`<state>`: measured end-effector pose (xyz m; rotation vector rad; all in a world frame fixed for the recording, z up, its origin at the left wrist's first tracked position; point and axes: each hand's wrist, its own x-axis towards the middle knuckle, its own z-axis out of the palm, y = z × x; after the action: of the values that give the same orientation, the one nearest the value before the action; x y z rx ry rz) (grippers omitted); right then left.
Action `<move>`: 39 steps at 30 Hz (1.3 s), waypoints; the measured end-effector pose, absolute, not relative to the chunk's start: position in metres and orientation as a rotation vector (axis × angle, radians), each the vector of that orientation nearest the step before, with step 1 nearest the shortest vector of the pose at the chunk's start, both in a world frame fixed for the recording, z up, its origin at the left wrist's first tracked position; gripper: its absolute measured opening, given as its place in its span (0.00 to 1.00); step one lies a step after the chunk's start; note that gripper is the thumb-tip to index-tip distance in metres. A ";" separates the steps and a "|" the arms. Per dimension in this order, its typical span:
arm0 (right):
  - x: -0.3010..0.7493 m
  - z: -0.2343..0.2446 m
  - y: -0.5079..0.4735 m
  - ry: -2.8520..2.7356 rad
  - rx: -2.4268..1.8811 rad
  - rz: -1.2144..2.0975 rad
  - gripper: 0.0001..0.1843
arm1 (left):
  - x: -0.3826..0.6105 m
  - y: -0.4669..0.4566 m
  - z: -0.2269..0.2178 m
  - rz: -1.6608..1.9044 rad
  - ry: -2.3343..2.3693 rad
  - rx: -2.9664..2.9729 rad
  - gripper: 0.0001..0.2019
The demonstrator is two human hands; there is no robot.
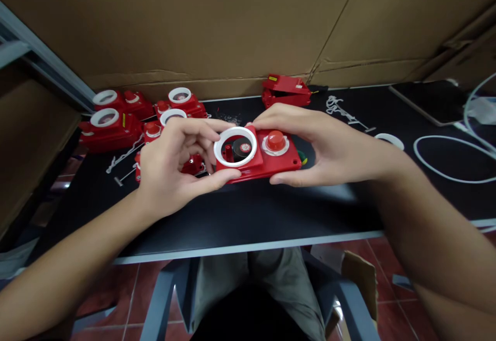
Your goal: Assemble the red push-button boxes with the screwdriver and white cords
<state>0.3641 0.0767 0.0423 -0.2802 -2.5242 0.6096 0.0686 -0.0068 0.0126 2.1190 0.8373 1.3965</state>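
A flat, black rectangular tabletop (248, 222) with a pale edge spans the frame. At centre, the right hand (321, 144) and left hand (170, 163) grip opposite ends of a glossy red, box-shaped housing (287, 161). It bears a white round ring (235, 164) beside the left fingers and, rightward, a shiny orange-red dome (276, 140).

A bare strip of the bench (248, 222) leaves room to pass along the near edge. Beyond it, the red housing (279, 163), gripped by the left hand (178, 163) and right hand (329, 147), blocks the middle. Red units (129, 132) crowd the left; a gap separates them from the far red box (287, 98). A cable (453, 180) loops across the right; cardboard (232, 31) closes the far side.
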 end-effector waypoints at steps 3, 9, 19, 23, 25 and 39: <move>0.364 0.041 0.077 -2.521 -0.293 0.567 0.37 | 0.068 -0.004 0.012 1.414 0.838 2.188 0.25; 0.365 0.044 0.078 -2.474 -0.405 0.526 0.34 | 0.063 0.000 0.010 1.294 1.178 2.415 0.35; 0.364 0.042 0.078 -2.552 -0.581 0.593 0.32 | 0.063 0.001 0.010 1.001 1.380 2.620 0.32; 0.364 0.043 0.078 -2.600 -0.627 0.619 0.32 | 0.063 0.002 0.006 0.900 1.382 2.671 0.33; 0.364 0.043 0.078 -2.623 -0.650 0.642 0.32 | 0.064 0.001 0.005 0.827 1.421 2.653 0.32; 0.367 0.038 0.080 -2.686 -0.696 0.686 0.29 | 0.068 0.000 0.008 0.645 1.334 2.831 0.23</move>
<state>0.3671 0.0798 0.0381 -0.6956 -2.6860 0.6858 0.0683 0.0000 0.0077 2.8308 1.3343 0.6454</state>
